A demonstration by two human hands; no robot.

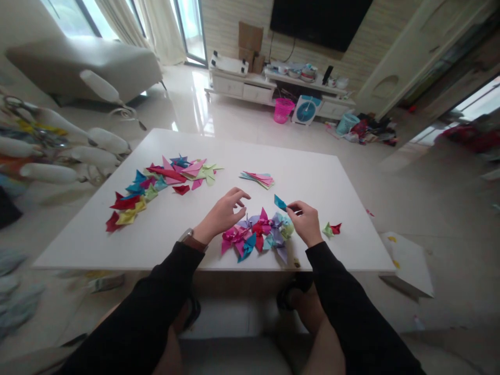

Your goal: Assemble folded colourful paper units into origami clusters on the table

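Between the thumb and fingers of my right hand (305,221) is a small folded piece of blue paper (279,202), held above the table. My left hand (224,212) hovers with its fingers apart and holds nothing. Below and between both hands lies a cluster of folded paper shapes (255,234) in pink, red, purple, blue and pale green. Beyond them rests a fanned stack of flat folded papers (258,179). To the right of my right hand sit a green and a red folded paper piece (332,229).
A larger heap of coloured folded paper (167,172) spreads over the left of the white table (175,250). One small red piece (181,190) lies beside it. On the floor beyond stand a pink basket (283,110) and a fan (307,110).
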